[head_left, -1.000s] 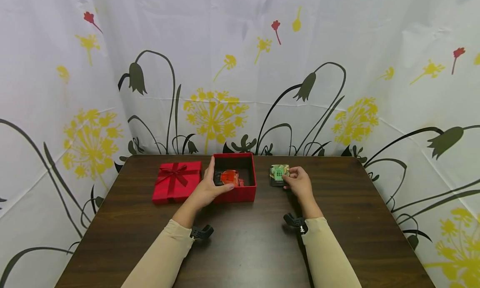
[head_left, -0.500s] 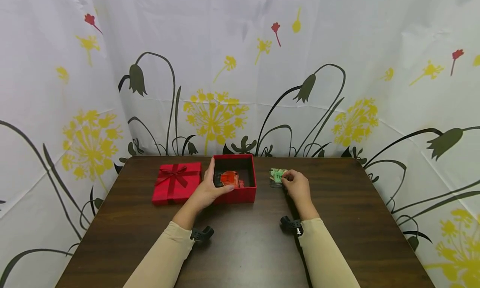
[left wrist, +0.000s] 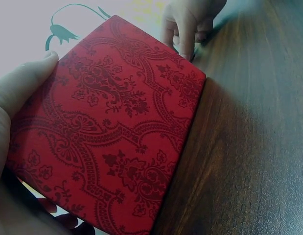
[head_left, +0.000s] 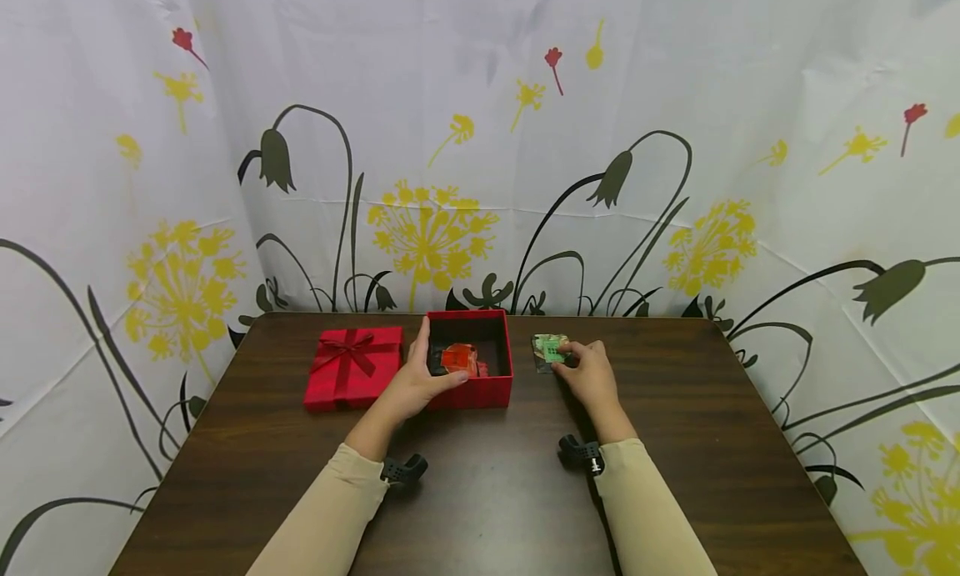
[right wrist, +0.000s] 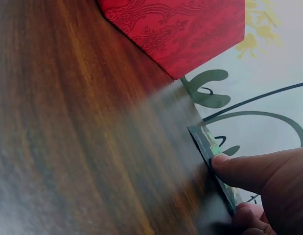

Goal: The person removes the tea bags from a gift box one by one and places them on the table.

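Note:
My left hand holds the open red gift box at its left side. The thumb lies over the front rim, and the other fingers are partly hidden behind the box. Inside the box is a packet with an orange label and a small pinkish-red piece beside it. To the right of the box, my right hand pinches the edge of a flat, dark packet with a green label. In the right wrist view, the thumb presses on the packet while the other fingers are at its lower end.
The red lid with a ribbon bow lies left of the box on the dark wooden table. Behind the table hangs a white curtain with printed flowers. Both wrists wear black camera bands.
My right hand has shifted slightly left with the green-labelled packet, nearer the box, and the packet's tilt has changed. My left hand and the box have stayed in place.

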The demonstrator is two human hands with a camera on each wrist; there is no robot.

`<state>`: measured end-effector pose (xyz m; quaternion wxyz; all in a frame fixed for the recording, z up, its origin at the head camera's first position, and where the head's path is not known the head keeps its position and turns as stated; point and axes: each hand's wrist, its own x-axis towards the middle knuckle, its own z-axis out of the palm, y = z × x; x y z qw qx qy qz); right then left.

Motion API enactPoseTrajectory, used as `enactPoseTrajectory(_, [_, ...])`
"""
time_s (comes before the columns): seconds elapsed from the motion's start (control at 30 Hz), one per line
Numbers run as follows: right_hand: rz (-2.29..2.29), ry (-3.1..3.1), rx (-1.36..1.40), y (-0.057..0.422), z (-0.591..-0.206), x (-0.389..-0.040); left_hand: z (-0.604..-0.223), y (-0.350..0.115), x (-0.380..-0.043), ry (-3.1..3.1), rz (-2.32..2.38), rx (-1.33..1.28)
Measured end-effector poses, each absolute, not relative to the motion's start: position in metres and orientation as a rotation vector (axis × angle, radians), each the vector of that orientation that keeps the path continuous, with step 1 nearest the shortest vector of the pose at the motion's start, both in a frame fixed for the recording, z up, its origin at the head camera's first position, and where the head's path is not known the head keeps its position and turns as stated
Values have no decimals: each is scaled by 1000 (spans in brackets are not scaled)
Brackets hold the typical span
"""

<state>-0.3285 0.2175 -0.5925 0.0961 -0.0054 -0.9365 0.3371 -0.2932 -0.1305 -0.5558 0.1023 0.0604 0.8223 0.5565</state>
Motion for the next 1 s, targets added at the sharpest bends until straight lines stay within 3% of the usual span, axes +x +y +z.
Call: enactPoseTrajectory(1.0, [1410,-2568,-105,229,-597,-330,-552,-130,-291,2421,1664,176])
